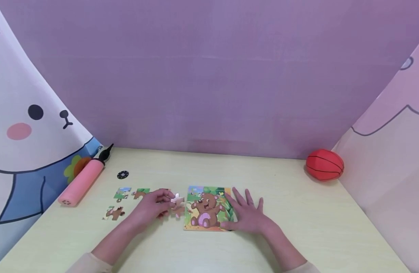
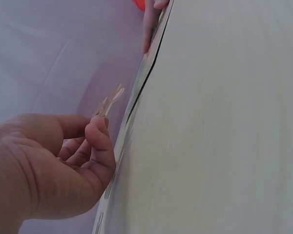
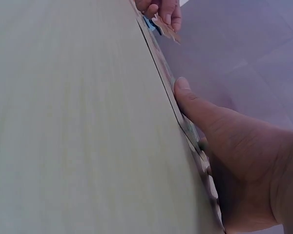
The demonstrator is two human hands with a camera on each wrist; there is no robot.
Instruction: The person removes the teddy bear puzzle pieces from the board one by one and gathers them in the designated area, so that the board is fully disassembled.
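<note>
Between thumb and fingers my left hand pinches a brown and pinkish jigsaw puzzle piece, lifted above the table just left of the bear picture board. The left wrist view catches the same puzzle piece nearly edge-on at the fingertips. Spread wide, my right hand has its thumb and a fingertip on the board's right edge. In the right wrist view its thumb lies along the board's rim. The board shows a smiling brown bear among green leaves.
Loose puzzle pieces lie to the left, among them a sky piece, a green and brown piece and a bear-limb piece. A black round chip, a pink hand pump and a red ball stand farther out.
</note>
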